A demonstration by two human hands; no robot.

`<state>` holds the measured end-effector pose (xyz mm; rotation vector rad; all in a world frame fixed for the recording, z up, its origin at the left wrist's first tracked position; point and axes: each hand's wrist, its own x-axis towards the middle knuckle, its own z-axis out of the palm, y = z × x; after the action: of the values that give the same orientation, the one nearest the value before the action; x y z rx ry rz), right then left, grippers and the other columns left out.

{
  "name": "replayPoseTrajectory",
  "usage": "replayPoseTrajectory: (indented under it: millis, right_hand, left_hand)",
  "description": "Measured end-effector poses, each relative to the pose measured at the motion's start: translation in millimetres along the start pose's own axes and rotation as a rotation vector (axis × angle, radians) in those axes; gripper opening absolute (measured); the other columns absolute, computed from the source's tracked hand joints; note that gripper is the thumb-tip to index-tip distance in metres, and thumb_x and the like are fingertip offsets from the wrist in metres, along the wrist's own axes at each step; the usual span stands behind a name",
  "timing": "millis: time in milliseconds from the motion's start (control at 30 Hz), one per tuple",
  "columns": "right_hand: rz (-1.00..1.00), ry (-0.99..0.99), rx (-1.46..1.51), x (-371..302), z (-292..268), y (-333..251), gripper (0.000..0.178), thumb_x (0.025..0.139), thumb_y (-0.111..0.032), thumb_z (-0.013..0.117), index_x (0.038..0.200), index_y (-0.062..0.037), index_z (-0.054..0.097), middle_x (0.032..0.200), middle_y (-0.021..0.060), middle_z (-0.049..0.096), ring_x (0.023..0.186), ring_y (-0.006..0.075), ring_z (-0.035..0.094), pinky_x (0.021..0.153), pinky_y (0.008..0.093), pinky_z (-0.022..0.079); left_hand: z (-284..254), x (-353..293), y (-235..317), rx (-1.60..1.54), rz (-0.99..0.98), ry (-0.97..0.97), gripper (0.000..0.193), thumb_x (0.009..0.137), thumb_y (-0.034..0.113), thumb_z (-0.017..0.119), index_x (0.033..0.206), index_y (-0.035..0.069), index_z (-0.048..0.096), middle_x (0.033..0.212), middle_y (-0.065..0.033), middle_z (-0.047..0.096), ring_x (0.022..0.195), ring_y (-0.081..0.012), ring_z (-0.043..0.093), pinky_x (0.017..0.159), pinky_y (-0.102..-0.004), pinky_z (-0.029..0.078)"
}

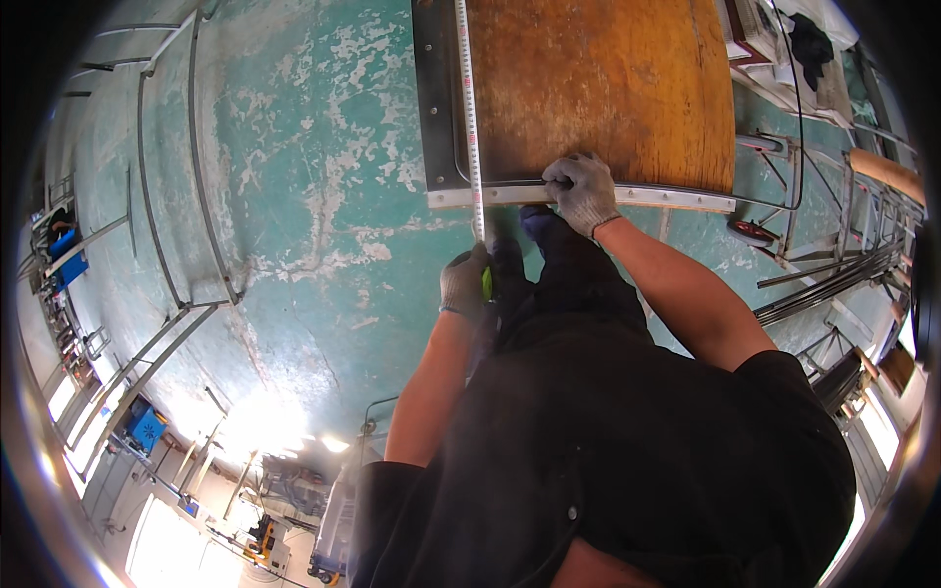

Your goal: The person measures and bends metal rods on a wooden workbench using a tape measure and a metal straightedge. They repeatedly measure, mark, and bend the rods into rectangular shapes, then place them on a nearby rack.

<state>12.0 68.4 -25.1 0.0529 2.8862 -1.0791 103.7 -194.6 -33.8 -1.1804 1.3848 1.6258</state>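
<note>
My left hand (466, 281), in a grey work glove, is closed round a tape measure (487, 284) whose green case shows only in part. The tape's white blade (470, 108) runs out straight and away from me over the left part of a wooden tabletop (598, 88). My right hand (582, 191), also gloved, rests at the tabletop's near edge with curled fingers. It is closed on a thin bent metal rod (515, 183), which follows that edge and turns away at both ends. A pale metal strip (676, 200) lines the near edge; a dark riveted strip (429, 118) lines the left.
On the left stands a metal tube frame (201, 157) on the worn green floor (314, 176). At the right are a wheeled cart (760, 230), a bundle of dark rods (833, 284) and a wooden roller (882, 174). Blue machines (147, 424) stand at the lower left.
</note>
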Motion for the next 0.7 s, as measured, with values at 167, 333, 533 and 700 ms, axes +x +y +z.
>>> replayPoseTrajectory:
  millis: [167, 333, 533, 700]
  right_hand:
    - [0.043, -0.041, 0.002, 0.1, -3.6, -4.0, 0.007, 0.081, -0.011, 0.079, 0.084, -0.0159, 0.076, 0.085, 0.0030, 0.074, 0.090, 0.0311, 0.066, 0.087, 0.0455, 0.050]
    - [0.027, -0.008, 0.001, -1.3, -2.3, -2.0, 0.008, 0.080, -0.011, 0.080, 0.085, -0.0161, 0.076, 0.084, 0.0032, 0.072, 0.091, 0.0315, 0.065, 0.088, 0.0456, 0.050]
    - [0.023, -0.015, -0.009, -1.4, -1.7, -1.1, 0.008, 0.078, -0.011, 0.079, 0.084, -0.0157, 0.076, 0.083, 0.0036, 0.072, 0.091, 0.0314, 0.065, 0.087, 0.0454, 0.050]
    - [0.025, -0.057, 0.008, -0.1, -3.1, 0.8, 0.008, 0.081, -0.010, 0.080, 0.087, -0.0142, 0.076, 0.085, 0.0034, 0.073, 0.089, 0.0303, 0.065, 0.087, 0.0456, 0.049]
  left_hand:
    - [-1.0, -3.9, 2.4, 0.032, 0.004, -0.009, 0.041, 0.108, 0.037, 0.069, 0.100, -0.002, 0.071, 0.082, -0.0108, 0.070, 0.065, -0.0209, 0.066, 0.059, -0.0360, 0.054]
    - [-3.3, -3.5, -0.9, 0.018, 0.020, -0.026, 0.040, 0.108, 0.037, 0.069, 0.099, -0.003, 0.070, 0.082, -0.0109, 0.070, 0.065, -0.0210, 0.066, 0.059, -0.0358, 0.054]
    - [-2.7, -3.1, 0.0, 0.030, 0.013, -0.013, 0.039, 0.108, 0.036, 0.069, 0.101, -0.003, 0.070, 0.082, -0.0109, 0.069, 0.066, -0.0212, 0.066, 0.060, -0.0355, 0.054]
    - [-4.6, 1.1, -4.8, 0.016, 0.043, -0.024, 0.038, 0.108, 0.035, 0.069, 0.102, -0.003, 0.071, 0.083, -0.0109, 0.070, 0.067, -0.0212, 0.067, 0.061, -0.0353, 0.054]
